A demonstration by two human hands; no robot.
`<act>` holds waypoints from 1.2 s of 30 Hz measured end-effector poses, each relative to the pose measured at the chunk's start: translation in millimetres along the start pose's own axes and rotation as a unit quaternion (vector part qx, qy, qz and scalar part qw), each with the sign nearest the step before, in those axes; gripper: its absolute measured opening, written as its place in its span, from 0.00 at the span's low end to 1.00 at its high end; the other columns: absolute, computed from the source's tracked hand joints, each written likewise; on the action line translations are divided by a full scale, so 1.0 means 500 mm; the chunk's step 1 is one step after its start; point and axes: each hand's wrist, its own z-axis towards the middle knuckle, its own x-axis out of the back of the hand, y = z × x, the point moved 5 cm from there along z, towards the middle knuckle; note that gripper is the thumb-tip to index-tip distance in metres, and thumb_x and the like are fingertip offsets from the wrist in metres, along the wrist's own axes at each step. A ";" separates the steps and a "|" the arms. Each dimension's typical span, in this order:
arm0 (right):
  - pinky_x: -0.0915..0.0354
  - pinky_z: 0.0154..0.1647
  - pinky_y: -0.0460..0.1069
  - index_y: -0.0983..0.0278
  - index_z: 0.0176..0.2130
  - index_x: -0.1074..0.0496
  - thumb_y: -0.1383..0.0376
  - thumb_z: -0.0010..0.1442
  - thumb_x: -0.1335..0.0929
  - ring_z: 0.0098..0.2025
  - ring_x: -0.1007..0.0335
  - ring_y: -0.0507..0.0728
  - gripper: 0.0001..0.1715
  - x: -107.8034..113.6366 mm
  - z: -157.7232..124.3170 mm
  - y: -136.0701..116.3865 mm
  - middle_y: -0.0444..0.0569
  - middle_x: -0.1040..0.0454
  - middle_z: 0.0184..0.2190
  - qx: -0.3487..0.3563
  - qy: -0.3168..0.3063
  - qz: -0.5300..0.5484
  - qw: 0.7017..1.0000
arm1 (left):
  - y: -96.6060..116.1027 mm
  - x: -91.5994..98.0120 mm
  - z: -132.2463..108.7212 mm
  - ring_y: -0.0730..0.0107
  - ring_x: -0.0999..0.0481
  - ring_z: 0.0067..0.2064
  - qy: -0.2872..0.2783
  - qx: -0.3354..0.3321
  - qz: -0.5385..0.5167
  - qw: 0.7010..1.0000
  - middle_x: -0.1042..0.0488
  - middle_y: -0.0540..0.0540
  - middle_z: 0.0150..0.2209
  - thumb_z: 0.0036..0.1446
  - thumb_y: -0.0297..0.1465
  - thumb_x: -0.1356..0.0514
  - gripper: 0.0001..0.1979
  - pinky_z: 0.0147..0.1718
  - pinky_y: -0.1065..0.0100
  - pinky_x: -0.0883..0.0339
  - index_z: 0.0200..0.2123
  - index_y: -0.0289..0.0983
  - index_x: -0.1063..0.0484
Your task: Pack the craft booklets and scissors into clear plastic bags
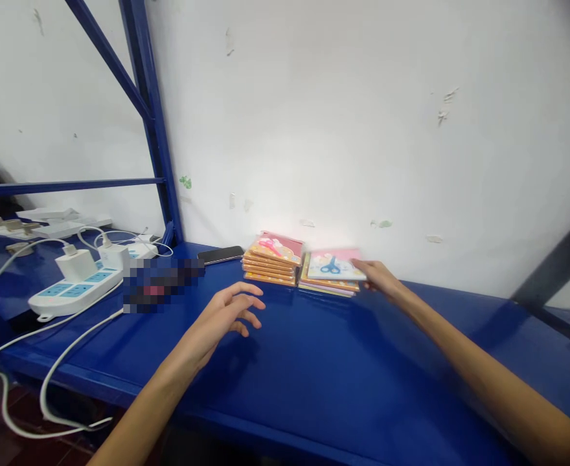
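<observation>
Two stacks of thin craft packets lie side by side near the wall. Pink scissors (271, 246) show on top of the left stack (269, 273), whose packets are mostly orange. On the right stack (328, 288) is a pale craft packet (317, 270) with blue scissors (331, 265) on its face. My right hand (373, 275) pinches this packet at its right edge; I cannot tell whether it rests fully on the stack. My left hand (236, 310) hovers over the blue table in front of the left stack, fingers spread and curved, touching nothing.
A black phone (221, 255) lies left of the stacks. Further left, a white power strip (83, 285) holds chargers, and white cables (54, 382) trail over the table's front edge. A pixelated dark object (161, 286) sits beside it. Blue metal posts (156, 129) rise behind.
</observation>
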 end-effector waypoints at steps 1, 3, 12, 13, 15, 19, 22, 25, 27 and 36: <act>0.34 0.30 0.53 0.64 0.22 0.29 0.51 0.61 0.30 0.31 0.25 0.65 0.24 0.001 0.004 -0.002 0.54 0.29 0.17 -0.001 0.026 -0.052 0.998 | 0.001 0.001 -0.001 0.71 0.22 0.31 -0.004 0.000 0.004 1.000 0.23 0.45 0.40 0.59 0.39 0.37 0.14 0.24 0.74 0.35 0.44 0.37 0.28; 0.35 0.40 0.58 0.64 0.18 0.31 0.53 0.61 0.31 0.42 0.24 0.73 0.26 0.009 0.003 -0.016 0.63 0.25 0.23 0.006 0.088 -0.153 0.984 | 0.005 0.005 -0.003 0.71 0.22 0.31 -0.010 -0.006 0.015 1.000 0.23 0.46 0.39 0.59 0.39 0.37 0.14 0.24 0.73 0.35 0.44 0.37 0.28; 0.34 0.41 0.53 0.65 0.32 0.20 0.46 0.72 0.46 0.35 0.21 0.62 0.39 -0.095 -0.023 -0.172 0.57 0.19 0.31 0.070 0.002 -0.265 0.962 | 0.021 0.024 -0.006 0.69 0.22 0.30 0.002 -0.032 0.055 0.998 0.23 0.46 0.38 0.57 0.41 0.38 0.16 0.23 0.72 0.35 0.44 0.37 0.29; 0.33 0.41 0.52 0.66 0.33 0.20 0.46 0.73 0.47 0.32 0.21 0.60 0.41 -0.122 -0.018 -0.181 0.56 0.19 0.29 0.060 -0.033 -0.259 0.963 | 0.023 0.025 -0.007 0.69 0.22 0.30 0.002 -0.035 0.057 0.998 0.23 0.46 0.38 0.57 0.41 0.38 0.16 0.23 0.72 0.35 0.44 0.37 0.29; 0.30 0.43 0.53 0.69 0.35 0.20 0.46 0.73 0.46 0.31 0.22 0.58 0.40 -0.172 -0.003 -0.192 0.56 0.19 0.31 0.032 -0.086 -0.249 0.964 | 0.029 0.029 -0.011 0.69 0.22 0.30 0.005 -0.042 0.063 0.997 0.24 0.46 0.38 0.57 0.41 0.38 0.16 0.24 0.71 0.34 0.44 0.37 0.30; 0.27 0.49 0.58 0.66 0.54 0.27 0.57 0.69 0.31 0.48 0.24 0.60 0.20 -0.229 0.028 -0.195 0.54 0.25 0.53 -0.013 -0.141 -0.222 0.965 | 0.040 0.044 -0.019 0.68 0.22 0.30 0.018 -0.055 0.066 0.996 0.24 0.46 0.37 0.56 0.41 0.38 0.16 0.23 0.71 0.34 0.44 0.37 0.29; 0.27 0.50 0.60 0.65 0.57 0.29 0.59 0.68 0.30 0.51 0.26 0.62 0.21 -0.232 0.043 -0.192 0.55 0.27 0.56 -0.016 -0.143 -0.191 0.971 | 0.046 0.055 -0.023 0.68 0.23 0.30 0.024 -0.065 0.068 0.995 0.24 0.46 0.37 0.56 0.40 0.39 0.16 0.24 0.70 0.33 0.44 0.37 0.29; 0.27 0.50 0.60 0.65 0.57 0.29 0.58 0.68 0.30 0.51 0.26 0.61 0.21 -0.210 0.042 -0.195 0.54 0.27 0.55 0.007 -0.113 -0.152 0.982 | 0.052 0.062 -0.026 0.68 0.23 0.30 0.031 -0.071 0.077 0.994 0.24 0.46 0.37 0.57 0.40 0.40 0.15 0.24 0.70 0.33 0.44 0.37 0.29; 0.26 0.46 0.57 0.68 0.53 0.28 0.58 0.69 0.32 0.46 0.24 0.60 0.19 -0.187 0.029 -0.204 0.56 0.24 0.50 0.033 -0.088 -0.118 0.989 | 0.055 0.064 -0.028 0.68 0.23 0.30 0.041 -0.070 0.086 0.993 0.24 0.46 0.36 0.57 0.39 0.40 0.15 0.24 0.70 0.33 0.45 0.37 0.30; 0.40 0.18 0.43 0.59 0.33 0.40 0.47 0.65 0.33 0.22 0.29 0.51 0.22 -0.072 -0.142 -0.190 0.45 0.24 0.28 0.100 -0.140 0.092 0.981 | 0.046 0.031 -0.030 0.55 0.23 0.48 0.075 -0.131 0.147 0.978 0.27 0.40 0.49 0.58 0.43 0.39 0.23 0.33 0.63 0.26 0.54 0.41 0.31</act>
